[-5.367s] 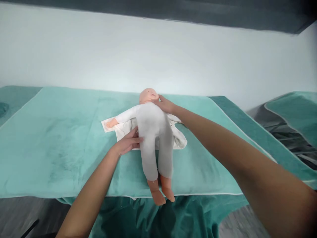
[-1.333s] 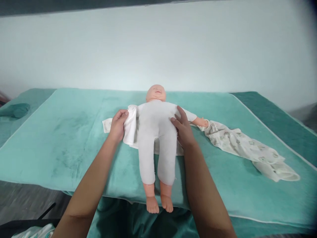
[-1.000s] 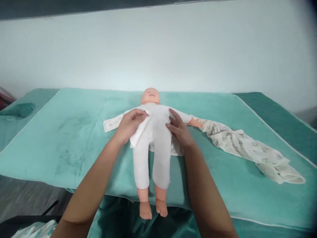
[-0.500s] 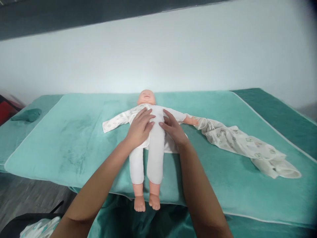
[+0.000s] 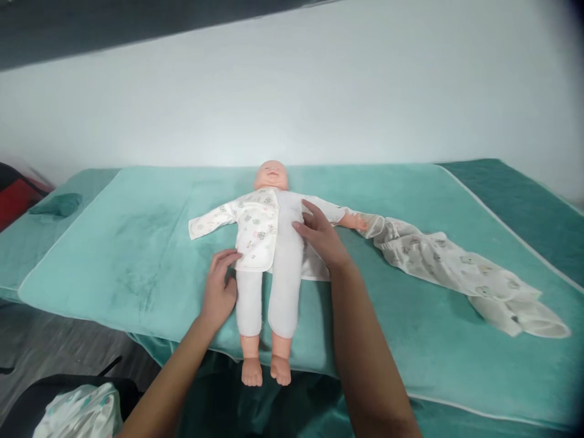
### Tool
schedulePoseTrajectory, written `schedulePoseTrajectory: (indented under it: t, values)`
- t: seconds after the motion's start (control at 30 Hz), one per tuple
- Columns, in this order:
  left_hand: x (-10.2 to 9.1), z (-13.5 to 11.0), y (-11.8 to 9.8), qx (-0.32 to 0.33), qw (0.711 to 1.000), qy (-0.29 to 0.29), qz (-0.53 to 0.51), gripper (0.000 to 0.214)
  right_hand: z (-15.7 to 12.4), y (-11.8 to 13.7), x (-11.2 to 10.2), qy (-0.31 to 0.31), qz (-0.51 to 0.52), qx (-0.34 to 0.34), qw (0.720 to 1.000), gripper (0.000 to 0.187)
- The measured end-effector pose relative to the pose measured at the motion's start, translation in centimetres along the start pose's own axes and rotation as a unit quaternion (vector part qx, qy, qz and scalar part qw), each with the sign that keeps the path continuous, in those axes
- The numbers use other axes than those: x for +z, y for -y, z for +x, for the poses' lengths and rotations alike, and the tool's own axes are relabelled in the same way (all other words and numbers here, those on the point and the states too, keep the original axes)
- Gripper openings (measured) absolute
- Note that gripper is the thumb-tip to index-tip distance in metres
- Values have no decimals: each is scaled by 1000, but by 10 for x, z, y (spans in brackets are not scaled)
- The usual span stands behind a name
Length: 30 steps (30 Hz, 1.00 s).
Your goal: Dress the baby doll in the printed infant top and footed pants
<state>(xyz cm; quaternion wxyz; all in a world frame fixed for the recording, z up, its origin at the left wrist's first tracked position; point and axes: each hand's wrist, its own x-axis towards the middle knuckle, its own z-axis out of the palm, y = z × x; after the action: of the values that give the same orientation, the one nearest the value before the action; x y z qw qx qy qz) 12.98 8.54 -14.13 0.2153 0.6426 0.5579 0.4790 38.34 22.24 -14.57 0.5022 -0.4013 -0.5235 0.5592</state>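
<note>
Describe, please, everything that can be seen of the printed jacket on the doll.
The printed jacket is whitish, apparently thin cloth, with small scattered motifs. One sleeve covers the doll's outstretched arm at picture left, hiding its hand. That side's front panel lies smooth over half the torso. The other side looks open and spread beneath the doll, partly hidden by the right hand. The left hand appears to touch the lower outer edge.

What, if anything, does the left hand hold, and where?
The left hand touches the white printed cloth jacket at its lower side edge; whether it grips is unclear.
</note>
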Motion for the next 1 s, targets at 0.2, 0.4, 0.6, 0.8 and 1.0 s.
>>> schedulePoseTrajectory:
  t: [0.2, 0.4, 0.6, 0.8, 1.0]
  values:
    - [4, -6, 16, -69, 996, -15, -60, 19, -3, 2, 5, -28, -10, 9, 1000, 80]
    - [-3, -18, 12, -33, 994, 19, -101, 19, -8, 11, 11, -44, -26, 21, 998, 80]
    - [-29, 13, 39, -6, 1000, 21, -8, 33, -9, 8, 10, -55, -67, 19, 996, 77]
    - [-59, 89, 86, -25, 949, -21, 312, 56, -8, 1, 6, -57, -67, 14, 996, 72]
    - [-73, 119, 98, -71, 880, -4, 469, 57, -8, -3, 3, -43, -69, 7, 997, 73]
